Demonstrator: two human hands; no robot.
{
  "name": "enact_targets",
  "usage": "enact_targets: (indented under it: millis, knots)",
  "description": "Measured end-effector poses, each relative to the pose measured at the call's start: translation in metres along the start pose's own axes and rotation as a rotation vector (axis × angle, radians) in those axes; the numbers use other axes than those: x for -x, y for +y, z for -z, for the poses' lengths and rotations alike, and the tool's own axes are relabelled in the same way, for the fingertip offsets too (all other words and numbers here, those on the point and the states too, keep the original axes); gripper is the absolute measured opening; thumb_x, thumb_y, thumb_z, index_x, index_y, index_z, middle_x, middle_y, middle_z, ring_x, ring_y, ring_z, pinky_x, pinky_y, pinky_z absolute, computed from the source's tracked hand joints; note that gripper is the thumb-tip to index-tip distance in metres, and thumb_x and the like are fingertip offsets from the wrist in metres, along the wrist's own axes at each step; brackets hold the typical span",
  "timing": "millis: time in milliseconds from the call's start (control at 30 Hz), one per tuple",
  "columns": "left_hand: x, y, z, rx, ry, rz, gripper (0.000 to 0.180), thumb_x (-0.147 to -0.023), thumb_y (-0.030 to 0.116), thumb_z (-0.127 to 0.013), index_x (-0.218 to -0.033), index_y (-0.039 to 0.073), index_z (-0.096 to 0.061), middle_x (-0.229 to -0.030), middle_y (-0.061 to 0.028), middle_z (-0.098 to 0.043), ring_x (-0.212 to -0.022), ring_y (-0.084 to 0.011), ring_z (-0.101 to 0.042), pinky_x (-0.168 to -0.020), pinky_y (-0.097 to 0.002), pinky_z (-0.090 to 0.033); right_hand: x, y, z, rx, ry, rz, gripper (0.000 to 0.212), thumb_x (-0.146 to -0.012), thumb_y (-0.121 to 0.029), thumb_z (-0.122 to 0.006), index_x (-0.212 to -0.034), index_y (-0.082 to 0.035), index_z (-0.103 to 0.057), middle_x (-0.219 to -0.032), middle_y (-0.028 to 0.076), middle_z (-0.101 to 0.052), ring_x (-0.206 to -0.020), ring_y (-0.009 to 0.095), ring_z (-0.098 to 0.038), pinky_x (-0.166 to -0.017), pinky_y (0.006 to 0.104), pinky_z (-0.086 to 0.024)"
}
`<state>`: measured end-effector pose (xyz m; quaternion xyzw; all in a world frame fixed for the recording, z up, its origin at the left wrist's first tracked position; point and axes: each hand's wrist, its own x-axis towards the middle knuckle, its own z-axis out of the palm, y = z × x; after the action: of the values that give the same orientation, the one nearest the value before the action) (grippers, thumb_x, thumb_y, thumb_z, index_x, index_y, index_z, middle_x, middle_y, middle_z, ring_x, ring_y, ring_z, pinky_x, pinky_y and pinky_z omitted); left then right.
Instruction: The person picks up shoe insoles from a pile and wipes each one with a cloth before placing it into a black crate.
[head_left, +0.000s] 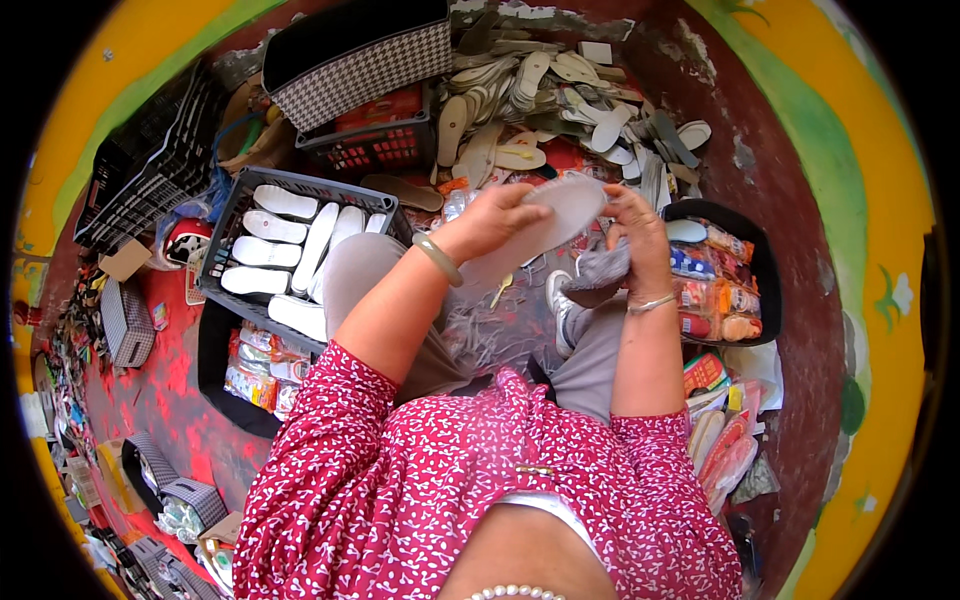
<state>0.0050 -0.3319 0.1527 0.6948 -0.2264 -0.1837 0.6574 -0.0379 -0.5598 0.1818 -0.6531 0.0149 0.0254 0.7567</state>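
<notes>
A white shoe sole (570,214) is held up over my lap, tilted, its broad end toward the right. My left hand (492,222) grips it at the side, thumb on its face. At its far right end, the fingers of my right hand (640,232) pinch the edge. A crumpled grey cloth (603,268) hangs in my right palm, below the sole. To the left, between my left arm and the wall side, a dark plastic crate (232,222) holds several white soles (275,225) in rows.
Loose soles (520,85) lie heaped against the far wall. A houndstooth box (365,75) sits on another crate (375,145). Black bins with packaged food stand at right (768,270) and left (215,365). Scraps and a yellow spoon (502,290) litter the floor between my legs.
</notes>
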Motion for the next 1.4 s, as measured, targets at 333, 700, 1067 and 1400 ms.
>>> enact_targets:
  millis: [333, 700, 1067, 1400]
  knots:
    - [-0.007, 0.003, 0.006, 0.866, 0.178, 0.321, 0.028, -0.094, 0.022, -0.047, -0.114, 0.002, -0.048, -0.094, -0.0088, -0.062, -0.078, -0.0171, -0.063, -0.067, -0.0333, -0.054, -0.014, 0.026, 0.017, -0.662, -0.053, -0.11, 0.021, -0.086, -0.008, -0.055, -0.106, -0.001, -0.054, -0.107, 0.013, -0.06, -0.101, 0.023, -0.058, -0.092, 0.0357, -0.045]
    - [-0.007, -0.008, -0.022, 0.848, 0.034, 0.332, 0.03, -0.091, 0.02, -0.053, -0.117, 0.006, -0.049, -0.091, -0.0072, -0.064, -0.071, -0.016, -0.064, -0.058, -0.0339, -0.056, -0.026, 0.026, -0.031, -0.4, 0.047, 0.17, 0.038, -0.085, -0.003, -0.057, -0.122, 0.001, -0.051, -0.116, 0.01, -0.058, -0.102, 0.016, -0.057, -0.091, 0.0281, -0.044]
    - [-0.007, -0.003, -0.021, 0.767, 0.059, 0.296, 0.027, -0.09, 0.017, -0.054, -0.112, 0.002, -0.052, -0.091, -0.0077, -0.064, -0.071, -0.015, -0.064, -0.062, -0.0299, -0.055, -0.023, 0.019, -0.036, 0.014, 0.141, 0.26, 0.029, -0.086, -0.005, -0.057, -0.115, -0.005, -0.057, -0.093, 0.001, -0.062, -0.082, 0.007, -0.057, -0.072, 0.0201, -0.046]
    - [-0.009, -0.007, -0.026, 0.822, 0.261, 0.253, 0.019, -0.091, 0.016, -0.053, -0.104, 0.002, -0.055, -0.087, -0.0059, -0.064, -0.069, -0.0138, -0.062, -0.062, -0.0272, -0.052, -0.018, 0.036, -0.053, 0.48, 0.297, 0.481, 0.032, -0.084, -0.006, -0.06, -0.117, -0.006, -0.06, -0.104, 0.011, -0.065, -0.091, 0.017, -0.062, -0.08, 0.0253, -0.047]
